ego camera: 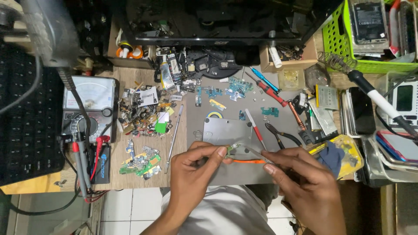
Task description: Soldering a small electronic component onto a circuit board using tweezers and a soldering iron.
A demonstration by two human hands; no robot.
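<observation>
Small green circuit board (232, 150) (pinched, level) above grey mat; tweezers (257, 153) touching it

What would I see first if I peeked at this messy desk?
Right in the middle, the left hand pinches a tiny green circuit board while the right hand pokes it with tweezers. On the left sits a meter with a dial, beside piles of small parts.

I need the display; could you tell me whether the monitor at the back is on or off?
Off, it seems: the monitor screen is dark, only reflecting bench clutter.
</observation>
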